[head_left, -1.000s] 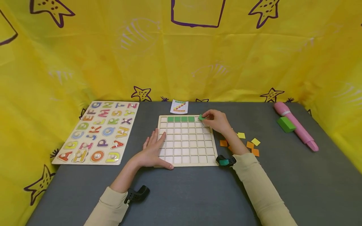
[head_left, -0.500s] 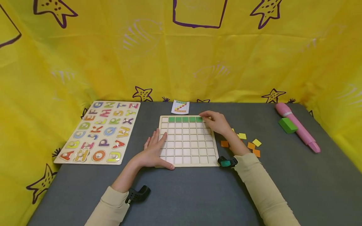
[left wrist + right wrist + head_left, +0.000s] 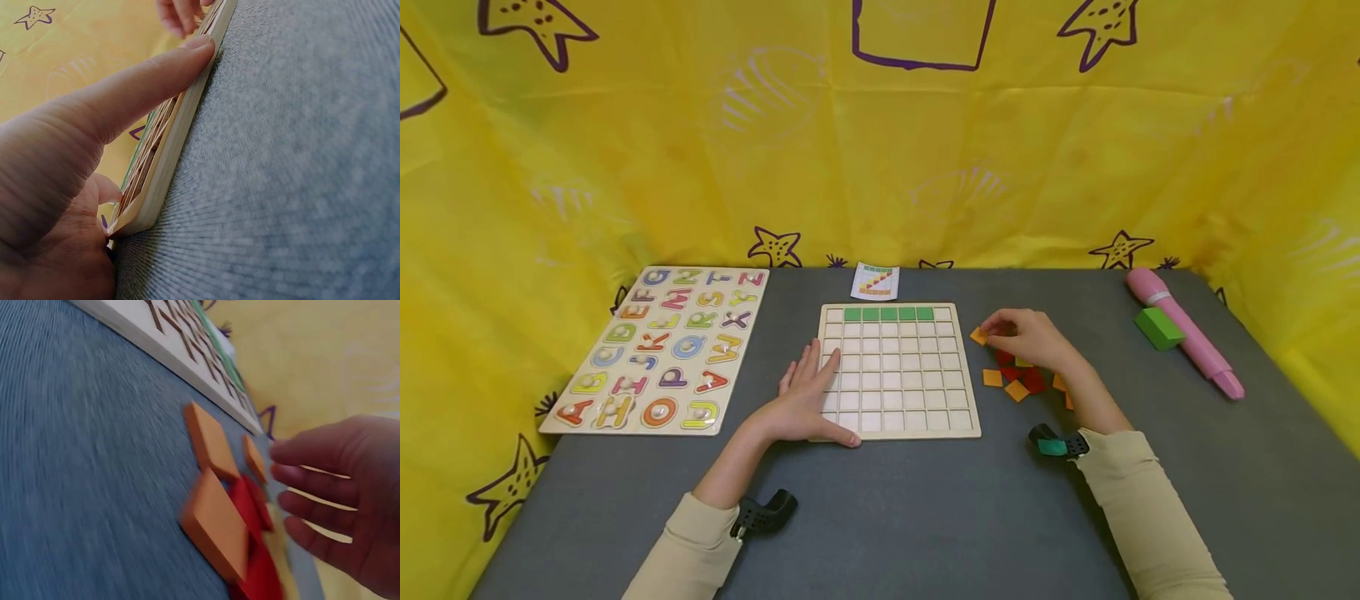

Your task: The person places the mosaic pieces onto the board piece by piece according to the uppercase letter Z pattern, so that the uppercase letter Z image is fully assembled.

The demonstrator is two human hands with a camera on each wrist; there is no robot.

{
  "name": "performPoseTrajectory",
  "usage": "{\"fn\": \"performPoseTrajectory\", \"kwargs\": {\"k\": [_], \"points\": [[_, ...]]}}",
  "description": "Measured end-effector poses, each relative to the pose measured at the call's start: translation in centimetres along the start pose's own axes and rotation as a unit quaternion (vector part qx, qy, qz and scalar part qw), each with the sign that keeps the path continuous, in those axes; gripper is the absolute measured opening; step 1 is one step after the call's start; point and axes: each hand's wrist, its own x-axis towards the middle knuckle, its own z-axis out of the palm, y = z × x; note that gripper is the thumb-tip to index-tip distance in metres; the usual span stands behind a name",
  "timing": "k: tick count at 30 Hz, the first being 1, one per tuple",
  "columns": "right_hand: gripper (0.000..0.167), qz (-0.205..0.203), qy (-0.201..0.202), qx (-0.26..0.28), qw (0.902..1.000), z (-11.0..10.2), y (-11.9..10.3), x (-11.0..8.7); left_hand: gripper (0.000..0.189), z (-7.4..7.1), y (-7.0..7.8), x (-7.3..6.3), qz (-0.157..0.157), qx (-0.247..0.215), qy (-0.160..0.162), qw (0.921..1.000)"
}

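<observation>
In the head view my left hand (image 3: 805,396) lies spread at the left edge of the wooden grid board (image 3: 895,375), its thumb (image 3: 181,62) over the front edge. A row of green square tiles (image 3: 889,314) fills part of the board's back row. Right of the board, my right hand (image 3: 1026,337) is beside an orange tile (image 3: 978,336). In the right wrist view its thumb and fingers (image 3: 306,481) are loosely bent near that tile; whether they touch it is unclear. Below lie more orange tiles (image 3: 992,377) and red tiles (image 3: 1033,381).
A card with a coloured pattern (image 3: 876,282) lies behind the board. On the left is an alphabet puzzle board (image 3: 655,354). A pink toy microphone (image 3: 1187,337) and a green block (image 3: 1159,328) lie far right, before a yellow curtain (image 3: 880,183).
The right hand set a green tile into the back row, let go and moved right to the loose tiles. The left hand stayed on the board.
</observation>
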Motion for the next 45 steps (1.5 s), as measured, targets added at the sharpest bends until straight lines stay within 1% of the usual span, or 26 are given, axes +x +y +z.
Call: {"fn": "performPoseTrajectory", "kwargs": {"k": [4, 8, 15, 20, 25, 29, 33, 38, 41, 45], "points": [[0.019, -0.004, -0.04, -0.036, 0.9986, -1.0, 0.1, -1.3, 0.132, 0.0, -0.1, 0.0, 0.0, 0.001, 0.0, 1.0], [0.021, -0.007, -0.055, -0.064, 0.9964, -1.4, -0.2, -2.0, 0.132, -0.1, -0.1, 0.0, -0.001, -0.006, 0.0, 1.0], [0.022, 0.002, -0.041, -0.08, 0.9959, -1.0, -0.2, -2.2, 0.132, -0.1, -0.1, 0.0, -0.002, -0.002, -0.003, 1.0], [0.022, -0.013, -0.009, -0.077, 0.9969, -0.4, -0.1, -1.9, 0.132, -0.1, 0.0, 0.1, -0.002, -0.002, -0.004, 1.0], [0.025, -0.022, 0.029, -0.024, 0.9991, 0.6, -0.8, -0.8, 0.132, -0.1, 0.0, 0.1, 0.0, -0.002, -0.004, 1.0], [0.025, -0.031, 0.032, 0.002, 0.999, 1.6, -2.1, 0.6, 0.132, -0.1, 0.0, 0.0, 0.001, 0.0, 0.0, 1.0], [0.025, -0.045, 0.022, 0.003, 0.9987, 2.7, -3.2, 2.2, 0.132, -0.1, 0.0, 0.0, 0.002, -0.001, 0.002, 1.0], [0.022, -0.05, 0.012, -0.004, 0.9987, 3.8, -3.9, 3.9, 0.132, 0.0, -0.1, 0.0, 0.002, -0.003, 0.001, 1.0], [0.021, -0.053, 0.011, -0.009, 0.9985, 4.2, -4.1, 4.8, 0.132, 0.0, -0.1, 0.1, 0.003, 0.0, 0.001, 1.0], [0.021, -0.074, 0.01, -0.013, 0.9971, 4.6, -4.1, 5.3, 0.131, -0.1, 0.0, 0.0, 0.003, 0.002, 0.0, 1.0]]}}
